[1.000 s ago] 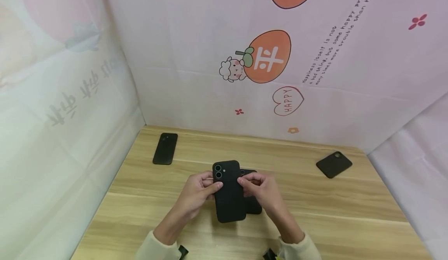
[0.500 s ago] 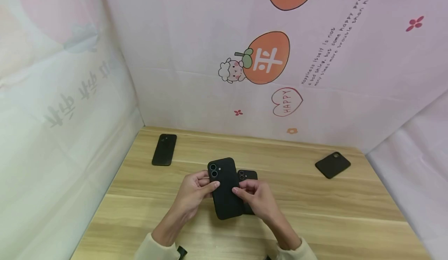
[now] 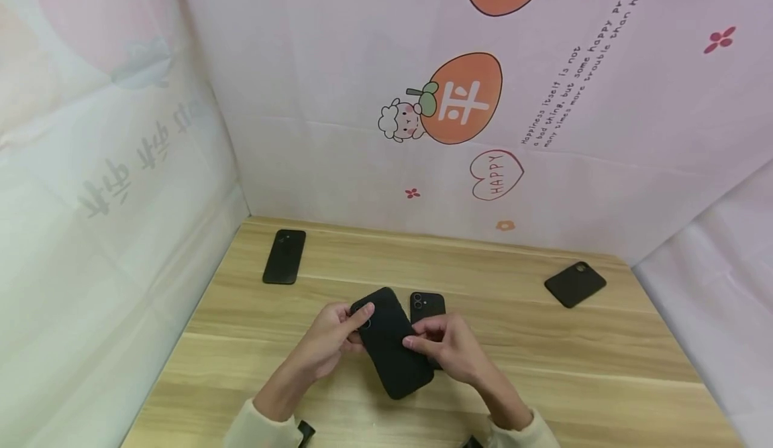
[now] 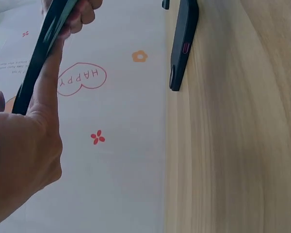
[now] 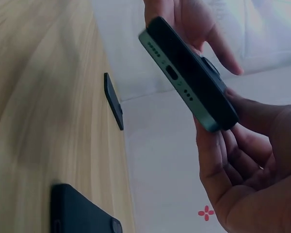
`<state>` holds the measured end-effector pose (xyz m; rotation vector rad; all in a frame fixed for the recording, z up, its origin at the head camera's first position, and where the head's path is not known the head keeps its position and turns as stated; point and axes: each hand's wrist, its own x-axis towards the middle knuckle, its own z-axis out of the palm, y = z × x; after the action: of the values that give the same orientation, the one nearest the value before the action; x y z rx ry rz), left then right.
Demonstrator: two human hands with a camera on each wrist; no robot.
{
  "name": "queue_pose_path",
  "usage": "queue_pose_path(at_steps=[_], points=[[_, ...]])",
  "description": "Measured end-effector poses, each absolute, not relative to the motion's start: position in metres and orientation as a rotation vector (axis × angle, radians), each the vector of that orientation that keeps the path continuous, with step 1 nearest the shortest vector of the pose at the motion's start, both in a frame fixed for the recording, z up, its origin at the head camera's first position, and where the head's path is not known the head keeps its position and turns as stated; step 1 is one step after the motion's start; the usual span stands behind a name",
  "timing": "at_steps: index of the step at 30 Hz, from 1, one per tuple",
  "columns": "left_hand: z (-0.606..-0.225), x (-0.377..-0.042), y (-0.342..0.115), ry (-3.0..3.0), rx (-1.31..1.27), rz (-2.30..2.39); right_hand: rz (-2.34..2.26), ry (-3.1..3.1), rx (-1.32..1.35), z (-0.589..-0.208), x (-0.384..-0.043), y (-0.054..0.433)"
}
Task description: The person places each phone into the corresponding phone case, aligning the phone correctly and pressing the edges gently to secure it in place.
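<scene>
Black phone (image 3: 392, 351), held tilted above the tabletop (image 3: 543, 347) between both grips. Left grip (image 3: 329, 337) grasps the camera end, thumb laid on the back; right grip (image 3: 453, 347) pinches the long edge. From the right wrist view I make out a charging port (image 5: 171, 72) and pale green rim against the dark back.

Main worry: the right pinch looks shallow to me. If that edge slid free, the phone could pivot about the left thumb and drop, probably onto the second phone (image 3: 427, 306) lying just beyond (from where I sit, I could only wince). Uneven pressure from the two thumbs might also twist it loose.

Farther out, a flat black piece (image 3: 285, 257), phone or case, lies far left; a black case (image 3: 576, 284) far right. Both well apart, so I'd rate them safe. Printed cloth (image 3: 338, 166) behind.
</scene>
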<state>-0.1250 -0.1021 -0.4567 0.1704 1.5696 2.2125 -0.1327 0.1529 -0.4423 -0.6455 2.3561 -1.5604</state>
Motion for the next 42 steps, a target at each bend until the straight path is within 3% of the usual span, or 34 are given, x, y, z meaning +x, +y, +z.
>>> queue_pose_path(at_steps=[5, 15, 28, 37, 42], points=[[-0.459, -0.124, -0.104, 1.565, 0.218, 2.125, -1.429, 2.326, -0.827, -0.435, -0.132, 0.159], [-0.467, -0.117, -0.096, 1.632, 0.370, 1.992, -1.232, 2.284, -0.932, -0.422, -0.133, 0.165], [-0.461, -0.114, -0.090, 1.702, 0.145, 2.250, -1.473, 2.542, -0.587, -0.433, -0.138, 0.169], [-0.457, -0.113, -0.088, 1.669, -0.014, 2.376, -1.709, 2.414, -0.210, -0.433, -0.138, 0.170], [-0.455, -0.111, -0.088, 1.692, -0.044, 2.378, -1.752, 2.349, -0.160, -0.432, -0.137, 0.171]])
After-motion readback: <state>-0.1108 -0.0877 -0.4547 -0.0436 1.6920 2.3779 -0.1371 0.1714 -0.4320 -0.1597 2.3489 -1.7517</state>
